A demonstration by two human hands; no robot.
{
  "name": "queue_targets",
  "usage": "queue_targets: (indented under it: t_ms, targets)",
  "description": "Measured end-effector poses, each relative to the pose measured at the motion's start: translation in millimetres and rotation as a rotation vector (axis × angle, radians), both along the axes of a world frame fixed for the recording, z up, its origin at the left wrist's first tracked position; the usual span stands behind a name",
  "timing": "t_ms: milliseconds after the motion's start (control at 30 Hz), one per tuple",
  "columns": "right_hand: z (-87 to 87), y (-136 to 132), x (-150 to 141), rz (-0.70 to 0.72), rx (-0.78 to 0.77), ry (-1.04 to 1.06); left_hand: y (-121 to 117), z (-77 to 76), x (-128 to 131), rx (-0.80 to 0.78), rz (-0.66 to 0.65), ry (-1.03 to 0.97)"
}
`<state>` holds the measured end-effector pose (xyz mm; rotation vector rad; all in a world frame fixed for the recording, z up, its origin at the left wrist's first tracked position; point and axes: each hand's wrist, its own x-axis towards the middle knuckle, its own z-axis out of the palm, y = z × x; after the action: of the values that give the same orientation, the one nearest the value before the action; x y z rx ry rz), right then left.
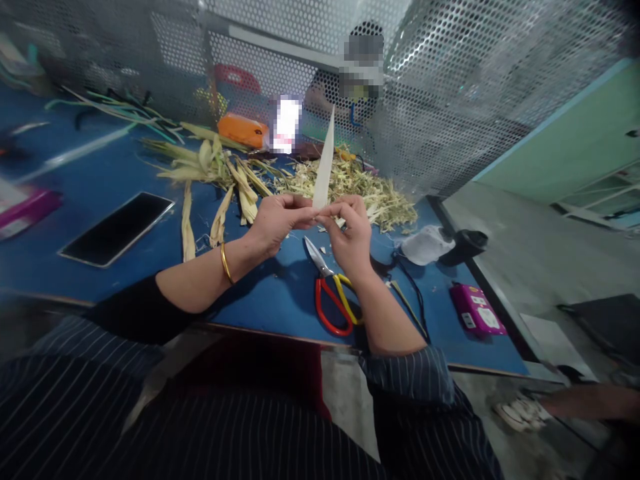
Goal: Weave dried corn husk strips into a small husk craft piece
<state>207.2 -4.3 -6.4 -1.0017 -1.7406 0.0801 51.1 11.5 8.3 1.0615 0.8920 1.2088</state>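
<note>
Between my two hands stands a pale, pointed corn husk (325, 163), its tip upward and its lower end pinched in my fingers. My left hand (280, 223), with a gold bangle on the wrist, grips the base from the left. From the right, my right hand (350, 230) pinches the same end, fingertips meeting those of the left. Below the hands lie scissors (327, 287) with one red and one yellow handle, blades pointing away from me. Dried husk strips (220, 217) lie left of my hands, beside a bundle of husks (205, 160). Behind the held piece spreads a heap of shredded husk (370, 190).
A dark-screened phone (117, 230) lies at left on the blue table (260, 293). An orange pouch (243, 130) and a lit screen (287, 123) are near the perforated metal partition (430, 93). At right are a white bundle (427, 245), a black cylinder (465, 247) and a magenta box (477, 309).
</note>
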Motion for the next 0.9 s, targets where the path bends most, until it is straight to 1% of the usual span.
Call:
queue_targets:
  t_ms: [67,133,267,433,567,633,700,800,900]
  targets:
    - [0.7,-0.3,-1.4,0.031,-0.047,0.042,-0.7,0.5,0.9,0.012,0.009,0.006]
    - [1.6,-1.2,-3.0,0.062,-0.133,0.082,-1.0,0.6,1.2,0.021,0.009,0.006]
    - [2.3,-2.7,-5.4,0.044,-0.266,0.191,-1.3,-1.0,1.5,0.042,0.003,0.022]
    - [-1.0,0.1,-4.0,0.042,-0.321,0.302,-2.5,-3.4,2.1,0.037,-0.003,0.046]
    - [-2.7,2.4,-2.5,0.030,-0.342,0.333,-4.1,-3.0,3.0,0.137,-0.026,0.085]
    - [-2.4,3.0,-2.4,0.094,-0.384,0.388,-3.8,-2.8,3.2,0.175,-0.027,0.085]
    - [-2.0,3.6,-2.3,0.182,-0.425,0.468,-2.3,-2.9,2.7,0.158,-0.047,0.054]
    - [-2.5,5.1,-1.7,0.288,-0.460,0.563,1.6,-3.8,0.7,0.069,-0.094,-0.009]
    - [-4.1,6.5,-1.3,0.332,-0.462,0.584,4.7,-4.7,-1.0,-0.030,-0.126,-0.063]
